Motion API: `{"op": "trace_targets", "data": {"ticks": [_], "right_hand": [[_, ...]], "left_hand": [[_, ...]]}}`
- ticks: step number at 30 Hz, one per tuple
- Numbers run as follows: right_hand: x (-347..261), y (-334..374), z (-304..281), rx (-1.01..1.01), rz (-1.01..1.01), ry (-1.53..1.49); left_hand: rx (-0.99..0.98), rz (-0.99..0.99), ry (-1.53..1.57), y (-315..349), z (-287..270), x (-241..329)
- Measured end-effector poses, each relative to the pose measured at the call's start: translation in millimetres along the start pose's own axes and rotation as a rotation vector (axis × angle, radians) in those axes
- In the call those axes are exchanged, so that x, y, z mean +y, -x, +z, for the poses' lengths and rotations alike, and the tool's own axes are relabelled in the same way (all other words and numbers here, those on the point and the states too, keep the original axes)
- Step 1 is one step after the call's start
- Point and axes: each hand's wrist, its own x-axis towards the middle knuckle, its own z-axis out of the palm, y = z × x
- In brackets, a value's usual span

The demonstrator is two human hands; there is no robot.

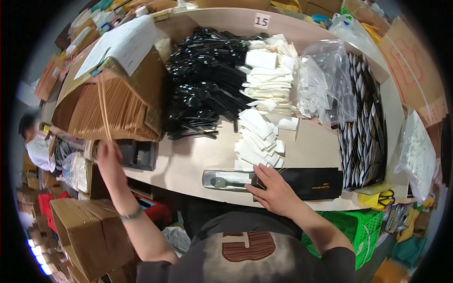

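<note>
My left hand [109, 159] is closed around the lower end of a pair of wooden chopsticks [104, 111], which stand up in front of an open cardboard box [61, 113]. Tightly packed thin brown pieces [106, 106] fill that box. At the table's front edge my right hand [273, 188] lies flat, fingers spread, on a black cutlery pouch [311, 184]. Through the clear end of the pouch show a dark spoon [218, 182] and something white. Just beyond the right fingertips lie loose white packets [259, 141] in an overlapping row.
Black plastic spoons [203, 80] are heaped at the back middle, beside stacked white packets [271, 70]. A clear bag [325, 80] and a row of black pouches [363, 127] stand at the right. Scissors [388, 197] hang by the right edge, above a green crate [363, 236].
</note>
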Motion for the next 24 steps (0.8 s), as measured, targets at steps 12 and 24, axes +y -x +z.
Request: {"op": "trace_targets", "data": {"ticks": [12, 24], "right_hand": [[-6.3, -10.3, 4.9, -0.044, -0.053, 0.144], [-11.1, -19.0, 12.3, 0.058, 0.037, 0.109]], "left_hand": [[-0.955, 0.04, -0.446, 109.8, 57.4, -41.2], [-1.188, -0.179, -0.057, 206.6, 138.8, -1.2]]}}
